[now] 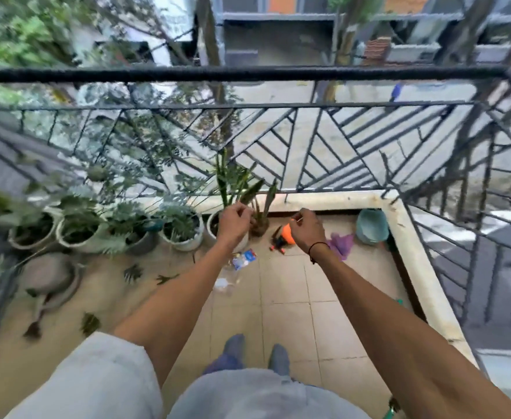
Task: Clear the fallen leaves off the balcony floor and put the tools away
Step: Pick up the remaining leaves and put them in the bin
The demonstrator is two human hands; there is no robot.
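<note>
A: What do the hands hold?

B: Both arms reach forward over the tiled floor (281, 291). The left hand (233, 220) has its fingers curled in, tips close to the thumb; the picture is too blurred to say whether they pinch anything. The right hand (304, 226) is curled too, and a thin pale sliver seems to stick out from between thumb and forefinger, but I cannot tell what it is.

A: Where are the leaves?

B: On the floor, below and to the left of the left fingers: two dark fallen leaves (133, 273) lie near each other, and another leaf (89, 323) lies nearer the person.

A: What is around the fingers?

B: Just behind the left fingers stands a spiky upright plant (233, 179) in a white pot (213, 225). Further left runs a row of potted plants (181, 228) along the black railing (248, 73). Just below the right fingers lies an orange spray bottle (286, 235) on its side; to its right a purple cloth (340, 244), then a teal bucket (372, 226) in the corner. Between the two wrists, lower down, a clear plastic bottle (242, 260) lies on the tiles. Far left, an empty grey pot (50, 275) lies tipped over.
</note>
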